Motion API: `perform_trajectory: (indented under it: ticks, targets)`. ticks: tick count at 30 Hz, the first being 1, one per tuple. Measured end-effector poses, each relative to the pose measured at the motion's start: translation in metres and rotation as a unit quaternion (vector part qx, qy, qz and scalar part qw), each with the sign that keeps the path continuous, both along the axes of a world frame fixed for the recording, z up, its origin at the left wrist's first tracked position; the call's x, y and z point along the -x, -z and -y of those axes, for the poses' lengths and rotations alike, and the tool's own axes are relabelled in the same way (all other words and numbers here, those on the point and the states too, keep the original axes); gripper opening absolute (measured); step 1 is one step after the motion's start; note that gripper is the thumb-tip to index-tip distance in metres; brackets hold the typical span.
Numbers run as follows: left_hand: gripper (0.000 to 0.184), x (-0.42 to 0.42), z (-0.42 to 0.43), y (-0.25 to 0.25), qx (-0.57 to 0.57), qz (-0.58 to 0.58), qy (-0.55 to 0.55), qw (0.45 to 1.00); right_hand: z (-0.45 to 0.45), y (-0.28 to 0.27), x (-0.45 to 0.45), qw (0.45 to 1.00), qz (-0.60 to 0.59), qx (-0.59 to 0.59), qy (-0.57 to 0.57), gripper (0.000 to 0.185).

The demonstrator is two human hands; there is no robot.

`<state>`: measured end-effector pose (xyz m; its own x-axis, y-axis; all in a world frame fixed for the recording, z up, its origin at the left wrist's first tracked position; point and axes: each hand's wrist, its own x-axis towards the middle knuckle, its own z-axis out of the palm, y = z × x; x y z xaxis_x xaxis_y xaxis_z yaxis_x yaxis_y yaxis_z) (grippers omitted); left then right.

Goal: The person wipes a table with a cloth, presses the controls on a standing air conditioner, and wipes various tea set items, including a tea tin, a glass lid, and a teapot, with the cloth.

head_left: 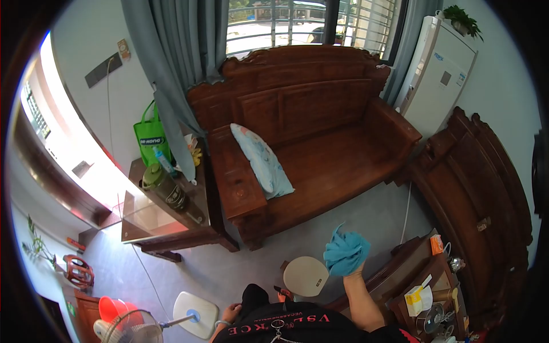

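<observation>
A bunched blue cloth [346,252] hangs from my right hand [359,268], which is raised in front of me to the right. The cloth covers most of the fingers. Just left of it stands a round beige stool [306,276]. My left hand [231,312] is low beside my dark trouser leg, holding nothing that I can see, its fingers loosely apart. The white base of a standing fan [197,314] is close to that hand. Further ahead is a dark wooden bench [320,143] with a pale blue patterned pillow [262,162] leaning on its left armrest.
On the left, a side table [194,214] carries a green bag [151,137] and a large green flask [163,186]. A low table at right holds a tissue box [418,298] and teaware. Red buckets [112,308] stand at lower left. A white cabinet-like appliance [439,74] is at far right.
</observation>
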<state>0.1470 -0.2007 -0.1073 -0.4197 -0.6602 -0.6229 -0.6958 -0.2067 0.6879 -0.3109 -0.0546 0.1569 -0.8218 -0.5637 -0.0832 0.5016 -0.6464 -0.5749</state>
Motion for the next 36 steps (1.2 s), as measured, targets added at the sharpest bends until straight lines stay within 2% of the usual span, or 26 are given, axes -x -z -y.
perform_trajectory:
  ticks: [2, 5, 8, 11, 13, 14, 16, 17, 19, 20, 21, 22, 24, 25, 28, 31, 33, 35, 36]
  targets:
    - [0.040, -0.019, 0.023, 0.037, -0.026, 0.002, 0.021, 0.999, 0.018, 0.013, 0.004, 0.997, 0.044, -0.035, -0.047, 0.041]
    - [0.041, -0.028, 0.057, 0.051, 0.006, 0.146, 0.155, 0.977, 0.047, 0.033, -0.002, 0.986, 0.107, -0.065, -0.110, 0.040]
    - [0.040, -0.020, 0.107, 0.051, 0.025, 0.153, 0.180, 0.971, 0.078, 0.056, -0.019, 0.972, 0.179, -0.064, -0.137, 0.039]
    - [0.040, 0.006, 0.179, 0.045, 0.051, 0.143, 0.205, 0.967, 0.114, 0.090, -0.034, 0.959, 0.260, -0.040, -0.106, 0.039]
    - [0.039, 0.024, 0.233, 0.043, -0.081, 0.038, 0.124, 0.988, 0.130, 0.136, -0.036, 0.947, 0.316, -0.020, -0.061, 0.042]
    - [0.038, 0.033, 0.260, 0.043, -0.147, -0.015, 0.084, 0.986, 0.138, 0.133, -0.042, 0.941, 0.337, -0.022, -0.017, 0.042]
    - [0.036, 0.052, 0.309, 0.039, 0.082, -0.012, 0.271, 0.959, 0.153, 0.128, -0.048, 0.922, 0.378, -0.023, 0.075, 0.041]
    - [0.036, 0.068, 0.322, 0.016, 0.192, -0.012, 0.355, 0.915, 0.160, 0.126, -0.047, 0.927, 0.364, -0.006, 0.092, 0.040]
    - [0.036, 0.113, 0.336, -0.050, 0.133, 0.027, 0.284, 0.949, 0.165, 0.124, -0.050, 0.931, 0.341, 0.018, 0.131, 0.038]
    - [0.034, 0.129, 0.347, -0.047, 0.185, -0.003, 0.288, 0.940, 0.161, 0.125, -0.049, 0.941, 0.309, 0.044, 0.129, 0.038]
    - [0.035, 0.143, 0.353, -0.046, 0.174, -0.027, 0.281, 0.943, 0.156, 0.126, -0.045, 0.951, 0.274, 0.071, 0.126, 0.037]
    - [0.035, 0.168, 0.354, -0.074, 0.165, -0.050, 0.275, 0.946, 0.154, 0.127, -0.042, 0.958, 0.239, 0.098, 0.123, 0.037]
    - [0.034, 0.211, 0.352, -0.105, 0.153, -0.104, 0.274, 0.944, 0.154, 0.073, -0.048, 0.963, 0.192, 0.073, 0.176, 0.038]
    - [0.033, 0.229, 0.350, -0.113, 0.151, -0.136, 0.280, 0.938, 0.154, 0.050, -0.052, 0.963, 0.168, 0.061, 0.201, 0.039]
    - [0.031, 0.278, 0.345, -0.133, 0.138, -0.194, 0.331, 0.913, 0.130, 0.040, -0.046, 0.971, 0.078, 0.066, 0.216, 0.048]
    - [0.032, 0.308, 0.344, -0.130, 0.090, -0.177, 0.391, 0.899, 0.112, 0.025, -0.038, 0.940, 0.089, 0.143, 0.295, 0.050]
    - [0.031, 0.325, 0.346, -0.126, 0.036, -0.144, 0.438, 0.886, 0.108, 0.023, -0.022, 0.928, -0.026, 0.035, 0.370, 0.048]
    - [0.033, 0.342, 0.344, -0.131, 0.013, -0.131, 0.477, 0.869, 0.097, 0.017, 0.009, 0.931, -0.124, 0.051, 0.339, 0.044]
    - [0.034, 0.351, 0.343, -0.132, 0.001, -0.122, 0.495, 0.860, 0.087, 0.010, 0.033, 0.940, -0.166, 0.122, 0.272, 0.041]
